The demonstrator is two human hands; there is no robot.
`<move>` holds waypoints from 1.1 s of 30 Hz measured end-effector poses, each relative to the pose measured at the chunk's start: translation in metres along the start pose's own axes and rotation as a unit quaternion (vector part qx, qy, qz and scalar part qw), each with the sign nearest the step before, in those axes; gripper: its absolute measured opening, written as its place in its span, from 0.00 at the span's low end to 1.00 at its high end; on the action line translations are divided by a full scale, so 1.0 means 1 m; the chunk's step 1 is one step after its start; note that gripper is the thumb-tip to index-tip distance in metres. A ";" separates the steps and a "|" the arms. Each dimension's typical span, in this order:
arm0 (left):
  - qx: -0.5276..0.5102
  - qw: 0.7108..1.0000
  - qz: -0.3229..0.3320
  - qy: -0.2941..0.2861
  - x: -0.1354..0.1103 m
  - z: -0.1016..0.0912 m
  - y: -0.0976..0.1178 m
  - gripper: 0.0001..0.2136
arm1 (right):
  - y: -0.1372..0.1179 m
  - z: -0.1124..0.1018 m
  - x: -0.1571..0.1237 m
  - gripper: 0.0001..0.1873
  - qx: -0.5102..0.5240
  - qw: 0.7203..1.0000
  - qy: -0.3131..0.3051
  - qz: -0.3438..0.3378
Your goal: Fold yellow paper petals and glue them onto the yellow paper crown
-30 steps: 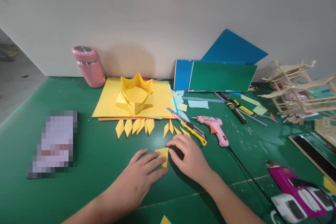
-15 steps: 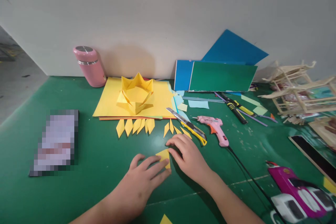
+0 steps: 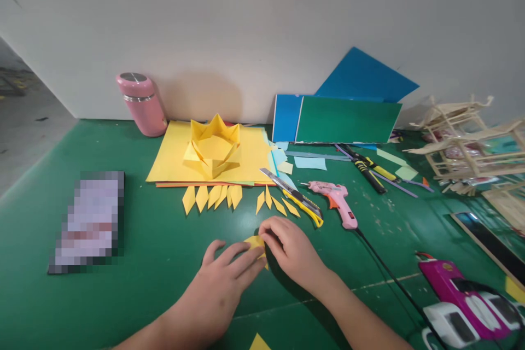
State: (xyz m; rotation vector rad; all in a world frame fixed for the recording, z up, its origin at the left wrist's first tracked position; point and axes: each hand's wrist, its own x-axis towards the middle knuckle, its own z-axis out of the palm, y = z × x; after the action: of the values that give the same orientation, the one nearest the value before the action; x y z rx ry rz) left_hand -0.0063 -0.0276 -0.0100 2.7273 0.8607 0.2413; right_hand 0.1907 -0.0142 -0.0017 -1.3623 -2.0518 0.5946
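A small piece of yellow paper (image 3: 255,241) is between my hands near the front of the green table. My left hand (image 3: 223,284) lies across it from the left, thumb and forefinger close together at the paper and the outer fingers spread. Much of the paper is hidden beneath these fingers. At its upper right corner, my right hand (image 3: 289,246) pinches the paper between thumb and forefinger. Beyond the hands lie several folded yellow paper diamonds (image 3: 214,196). Behind those, a pointed yellow paper ring (image 3: 212,147) rests on yellow sheets (image 3: 169,158).
Right of the diamonds lie a yellow utility knife (image 3: 301,205) and a pink glue gun (image 3: 337,199) with its cord. A pink flask (image 3: 143,106) stands by the wall, a phone-like object (image 3: 92,219) left. Pliers (image 3: 367,172), a wooden frame (image 3: 463,142) and a magenta device (image 3: 463,295) are right.
My right fingers have closed on the paper's corner and curled in more. The paper's upper edge now looks bent over. My left hand has barely moved.
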 end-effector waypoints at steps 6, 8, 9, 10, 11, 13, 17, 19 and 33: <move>0.024 0.999 0.028 -0.013 0.002 -0.004 -0.001 0.33 | -0.003 0.002 0.000 0.10 0.102 0.987 0.017 0.123; 0.031 0.999 0.033 -0.013 0.002 -0.004 -0.001 0.34 | -0.005 0.002 0.000 0.08 0.108 0.982 0.023 0.150; 0.032 0.999 0.034 -0.014 0.002 -0.005 -0.001 0.35 | -0.006 0.003 -0.001 0.07 0.108 0.981 0.028 0.160; 0.033 0.999 0.035 -0.014 0.002 -0.005 -0.001 0.35 | -0.008 0.003 -0.002 0.06 0.107 0.980 0.035 0.167; 0.032 0.999 0.036 -0.012 0.002 -0.005 -0.001 0.35 | -0.009 0.004 -0.003 0.05 0.103 0.979 0.042 0.170; 0.024 0.999 0.035 -0.007 0.003 -0.006 -0.001 0.34 | -0.011 0.006 -0.005 0.06 0.083 0.982 0.059 0.157; 0.002 1.000 0.010 0.010 0.005 -0.008 0.000 0.30 | -0.012 0.009 -0.008 0.09 0.019 0.994 0.075 0.075; 0.003 1.000 0.005 0.013 0.005 -0.009 0.001 0.29 | -0.009 0.009 -0.008 0.10 -0.003 0.997 0.075 0.030; 0.018 0.999 0.007 0.028 0.002 0.000 -0.001 0.28 | 0.004 0.001 -0.007 0.15 -0.021 0.994 0.044 -0.093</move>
State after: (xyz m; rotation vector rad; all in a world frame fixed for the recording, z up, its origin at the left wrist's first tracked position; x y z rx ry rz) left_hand -0.0049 -0.0253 -0.0105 2.7717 0.8705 0.3107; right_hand 0.1946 -0.0197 -0.0069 -1.1825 -2.0998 0.4048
